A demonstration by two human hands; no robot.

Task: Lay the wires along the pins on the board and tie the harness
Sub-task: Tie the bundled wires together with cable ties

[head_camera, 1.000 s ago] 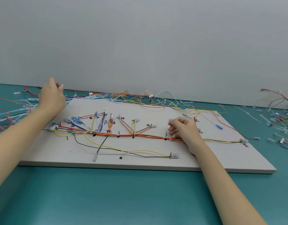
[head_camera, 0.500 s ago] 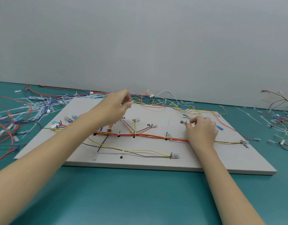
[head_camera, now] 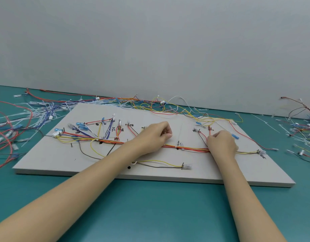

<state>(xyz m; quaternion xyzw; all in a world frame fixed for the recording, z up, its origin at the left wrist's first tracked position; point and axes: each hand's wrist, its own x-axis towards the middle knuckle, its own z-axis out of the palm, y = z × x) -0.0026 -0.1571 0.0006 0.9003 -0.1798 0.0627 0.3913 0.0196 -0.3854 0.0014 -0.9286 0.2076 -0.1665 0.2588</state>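
My left hand (head_camera: 155,135) pinched a thin tie (head_camera: 180,132); right hand (head_camera: 222,143) closed on the wire trunk (head_camera: 190,147) between them. Risk: tugging could lift wires off the pin (head_camera: 178,143).

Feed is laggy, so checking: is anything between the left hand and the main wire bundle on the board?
Nothing visible. The left hand lies directly over the wire bundle; only bare board surrounds it. The right hand rests farther along the bundle.
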